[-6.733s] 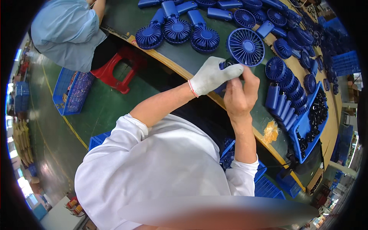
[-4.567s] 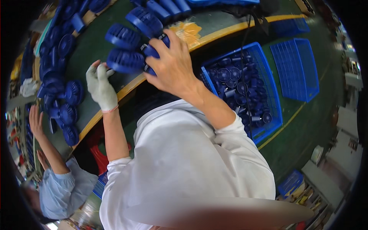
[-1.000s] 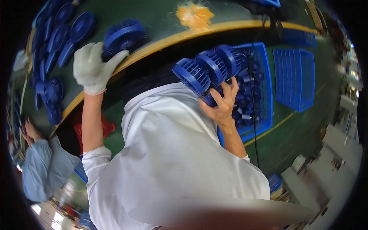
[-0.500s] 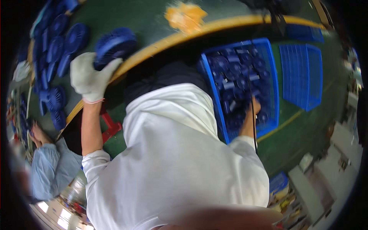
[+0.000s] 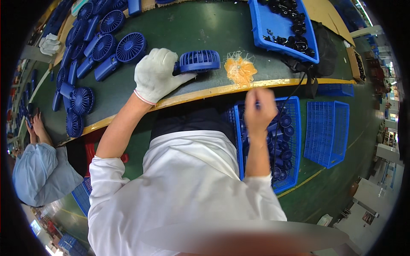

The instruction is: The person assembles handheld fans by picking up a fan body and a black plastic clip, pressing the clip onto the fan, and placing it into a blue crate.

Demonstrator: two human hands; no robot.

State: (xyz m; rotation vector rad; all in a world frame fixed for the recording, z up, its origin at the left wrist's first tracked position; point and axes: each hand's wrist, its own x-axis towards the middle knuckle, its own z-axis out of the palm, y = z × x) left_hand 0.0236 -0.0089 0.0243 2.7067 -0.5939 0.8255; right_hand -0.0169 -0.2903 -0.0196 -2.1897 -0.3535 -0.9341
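A white knitted glove covers my left hand (image 5: 157, 74), which grips a dark blue handheld fan (image 5: 200, 61) at the near part of the green table. The round, slatted head of the fan points right. My right hand (image 5: 259, 111) is bare and slightly blurred, raised over a blue crate (image 5: 298, 128) by the table edge. Its fingers are curled closed around a small dark blue bit that I cannot make out. Inside the crate lie many small round dark blue parts (image 5: 285, 147), partly hidden by my right forearm.
Several blue fans (image 5: 130, 48) are piled at the left. An orange-yellow lump (image 5: 240, 69) lies near the yellow table edge (image 5: 188, 97). A blue tray (image 5: 273, 27) holds small black parts. Another blue crate (image 5: 326, 132) stands on the floor at right. A co-worker's sleeve (image 5: 38, 170) shows at left.
My right hand has come up out of the crate of blue parts to the table edge. The view has shifted. My left hand stays on the fan.
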